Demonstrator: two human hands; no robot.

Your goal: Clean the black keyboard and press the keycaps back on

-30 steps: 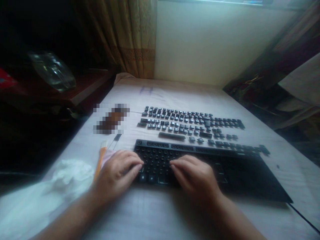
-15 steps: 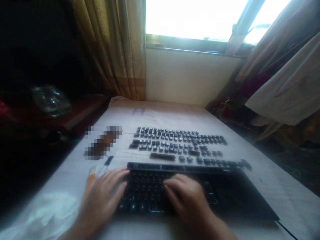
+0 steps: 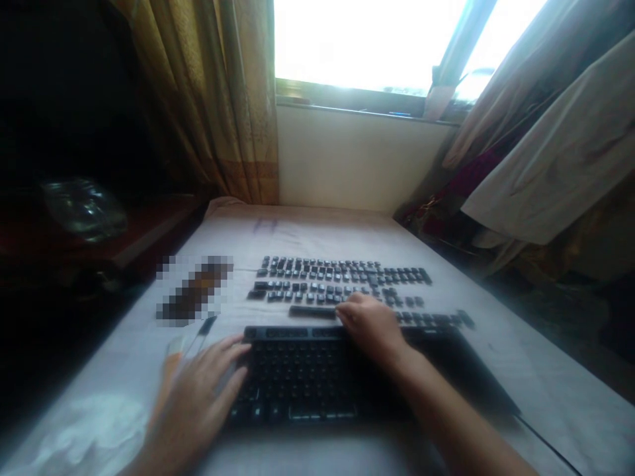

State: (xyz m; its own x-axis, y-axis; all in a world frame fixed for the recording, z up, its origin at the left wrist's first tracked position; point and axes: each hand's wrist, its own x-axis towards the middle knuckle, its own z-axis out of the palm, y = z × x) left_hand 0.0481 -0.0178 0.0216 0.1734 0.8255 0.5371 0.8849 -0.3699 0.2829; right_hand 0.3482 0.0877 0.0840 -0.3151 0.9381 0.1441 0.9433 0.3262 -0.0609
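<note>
A black keyboard [image 3: 297, 370] with most of its keycaps off lies in front of me. My left hand [image 3: 213, 377] rests at its left end, fingers stretched out and touching the upper left corner. My right hand [image 3: 370, 324] reaches over the keyboard's top edge with its fingers pinched together. Its fingertips are at the right end of the loose black space bar [image 3: 313, 311]; whether they grip it or a small keycap beside it is hidden. Rows of loose black keycaps [image 3: 322, 272] lie beyond the keyboard, a few covered by my right hand.
Left of the keyboard lie an orange-handled brush-like tool [image 3: 171, 363], a thin tool with a dark tip [image 3: 207, 325] and a pixelated dark item [image 3: 194, 291]. Crumpled clear plastic [image 3: 94, 430] sits at the near left. A cable [image 3: 548, 443] leaves the keyboard on the right.
My right hand has moved from over the bare keys forward to the loose keycaps by the space bar. My left hand stays at the keyboard's left end. The view has shifted slightly.
</note>
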